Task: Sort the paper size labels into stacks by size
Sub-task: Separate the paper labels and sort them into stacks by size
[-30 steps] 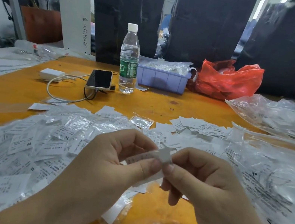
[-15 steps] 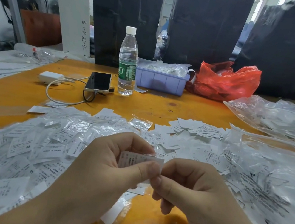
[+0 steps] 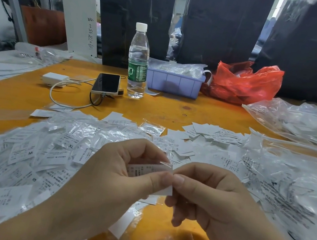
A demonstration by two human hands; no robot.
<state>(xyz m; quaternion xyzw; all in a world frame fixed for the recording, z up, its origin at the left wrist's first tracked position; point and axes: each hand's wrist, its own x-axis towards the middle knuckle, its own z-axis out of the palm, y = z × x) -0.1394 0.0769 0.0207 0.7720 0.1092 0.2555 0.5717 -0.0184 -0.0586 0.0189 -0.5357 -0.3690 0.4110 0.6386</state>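
Pinching one small label [image 3: 149, 170] between both thumbs and forefingers, you hold it up in front of you, just above the near edge of the heap. Your left hand [image 3: 113, 177] grips its left part with the thumb across the front; your right hand [image 3: 209, 198] nips the right end, thumb tips nearly touching. A scrap of clear film [image 3: 166, 164] pokes up at the top edge, so you look to be working the label out of its sleeve or squaring it up to read it; which one, I can't say. Its size letter isn't readable from here.

Out beyond your hands, the loose pile of labels [image 3: 41, 154] sprawls across the orange table [image 3: 166, 108], with XL, M and S slips all mixed together. A tidier cluster of white slips [image 3: 210, 132] sits farther back on the right, perhaps a stack begun. Sorting looks to be at an early stage.

Next call: read the size, let one hand go, and lay this one on its matching stack without disturbing the heap.
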